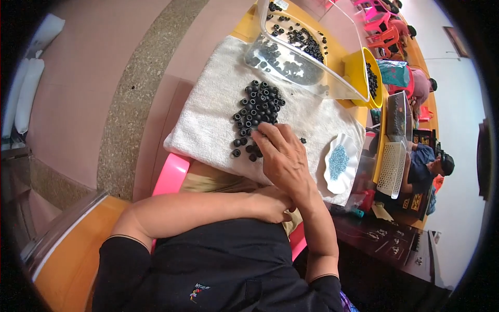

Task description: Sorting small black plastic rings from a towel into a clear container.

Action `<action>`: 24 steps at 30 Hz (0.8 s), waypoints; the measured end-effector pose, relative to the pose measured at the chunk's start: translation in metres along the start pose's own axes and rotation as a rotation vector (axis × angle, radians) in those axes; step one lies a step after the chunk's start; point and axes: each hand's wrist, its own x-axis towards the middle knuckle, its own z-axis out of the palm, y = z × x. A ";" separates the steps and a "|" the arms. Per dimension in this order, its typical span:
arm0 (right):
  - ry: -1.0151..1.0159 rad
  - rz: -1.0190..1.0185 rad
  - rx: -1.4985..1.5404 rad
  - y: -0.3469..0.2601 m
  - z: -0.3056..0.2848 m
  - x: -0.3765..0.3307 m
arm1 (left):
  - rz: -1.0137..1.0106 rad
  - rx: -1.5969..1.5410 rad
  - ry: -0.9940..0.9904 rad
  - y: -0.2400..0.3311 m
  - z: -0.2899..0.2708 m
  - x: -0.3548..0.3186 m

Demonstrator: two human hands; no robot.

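Note:
A pile of round black beads (pixel 262 104) with wide holes is spread on a white towel (pixel 202 109). My right hand (pixel 285 156) reaches over the near right side of the pile, palm down. Its fingers are bent and slightly apart, with the tips among the beads; no bead shows clearly held. My left hand (pixel 273 204) lies at my lap below the towel's near edge, partly under my right wrist. Its fingers are curled in, and whatever they hold is hidden. Right of my right hand, a white scalloped dish (pixel 333 182) holds tiny blue beads (pixel 339 162).
Beyond the towel stands a clear plastic bin (pixel 332 86) with more black beads, beside a yellow container (pixel 358 78) of them. At right are a white perforated basket (pixel 391 169), a dark table (pixel 384 244) and other people. A pink chair (pixel 171 174) is under me.

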 end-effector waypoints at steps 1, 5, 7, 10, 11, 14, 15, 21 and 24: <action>0.026 -0.001 -0.014 -0.001 0.000 0.002 | -0.002 0.009 0.009 0.001 0.000 0.000; -0.018 -0.017 -0.054 0.002 0.004 0.005 | -0.028 0.025 -0.011 0.008 -0.011 -0.001; -0.068 -0.021 -0.042 0.003 0.000 0.002 | 0.000 0.024 -0.026 0.003 -0.006 0.002; -0.003 -0.050 -0.049 0.002 0.004 0.007 | 0.012 0.023 -0.051 0.003 -0.005 0.001; -0.005 -0.049 -0.047 0.002 0.005 0.008 | -0.003 0.023 -0.057 0.004 -0.005 0.001; -0.029 -0.075 -0.089 0.003 0.008 0.011 | 0.011 0.035 -0.081 0.002 -0.008 0.003; -0.051 -0.089 -0.075 0.002 0.007 0.008 | 0.008 0.033 -0.078 0.000 -0.005 0.003; -0.101 -0.089 0.009 -0.002 -0.002 0.009 | 0.025 0.004 -0.063 0.009 -0.012 -0.001; -0.095 -0.098 0.016 0.001 0.002 0.006 | 0.058 0.061 -0.052 0.003 -0.007 0.000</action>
